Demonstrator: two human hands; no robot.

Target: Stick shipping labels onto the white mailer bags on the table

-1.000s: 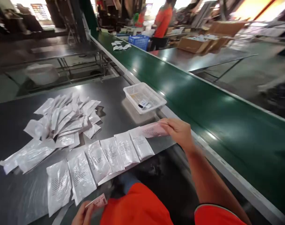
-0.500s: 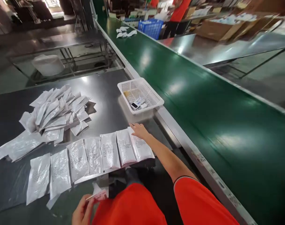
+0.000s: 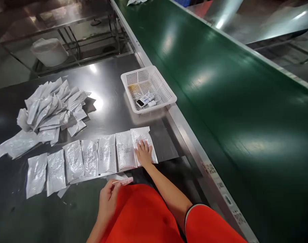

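Observation:
My right hand (image 3: pixel 144 154) rests with fingers spread on the rightmost white packet (image 3: pixel 140 132), a flat pouch with printed lines. That packet is at the end of a row of several similar printed packets (image 3: pixel 107 153) along the table's near edge. Close to my body, my left hand (image 3: pixel 108 198) pinches a pink-and-white strip (image 3: pixel 127 181) between thumb and fingers; its exact kind is unclear. Farther back on the left lies a loose heap of white packets (image 3: pixel 51 108).
A white perforated basket (image 3: pixel 162 86) stands at the table's (image 3: pixel 110 109) right side, with a small white device (image 3: pixel 145 100) inside. Past it runs a green conveyor belt (image 3: pixel 206 111) with a metal rail. A white tub (image 3: pixel 49 53) sits beneath another table at back left.
My right hand has shifted from the rightmost packet's top edge down onto its middle. My left hand, still pinching the strip, has come up and right. The view has tilted downward.

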